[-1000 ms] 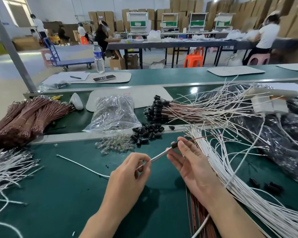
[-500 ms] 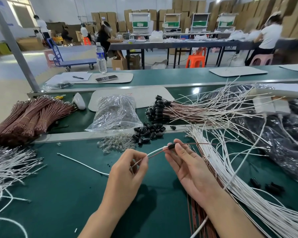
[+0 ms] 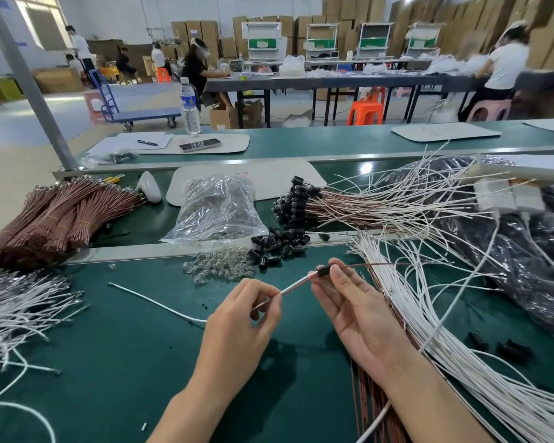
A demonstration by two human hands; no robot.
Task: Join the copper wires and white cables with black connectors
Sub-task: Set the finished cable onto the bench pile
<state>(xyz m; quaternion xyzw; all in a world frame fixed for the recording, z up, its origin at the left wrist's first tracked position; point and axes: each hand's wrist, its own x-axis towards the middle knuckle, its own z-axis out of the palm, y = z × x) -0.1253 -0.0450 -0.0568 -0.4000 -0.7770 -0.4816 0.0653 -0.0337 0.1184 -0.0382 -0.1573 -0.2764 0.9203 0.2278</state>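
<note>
Our left hand [image 3: 240, 324] pinches a white cable [image 3: 296, 284] between thumb and forefinger, the other fingers curled in under the palm. The cable rises on a slant from that pinch to our right hand [image 3: 359, 308]. There it enters a black connector [image 3: 323, 270], which our right thumb and forefinger grip at their tips. The remaining right fingers lie loosely extended, palm turned up toward us. A thin copper wire [image 3: 375, 265] leaves the far side of the connector and runs out to the right, past the right fingertips. Behind the left hand, the cable's free tail trails away to the left across the green bench top [image 3: 125, 362].

Just beyond both hands lies a heap of loose black connectors [image 3: 279, 243], and beside it, ahead of the left hand, a scatter of small clear bulbs [image 3: 221, 266]. Farther ahead of the left hand sits a clear plastic bag [image 3: 216, 209]. Well to the left of the left hand rest tied copper wire bundles [image 3: 61, 215] and, nearer us, a spread of white cables [image 3: 13, 314]. Close beside the right hand, more white cables [image 3: 429, 314] fan along the bench with copper wires under them. Ahead of the right hand lies a pile of joined leads [image 3: 349, 206], their black ends pointing left.
</note>
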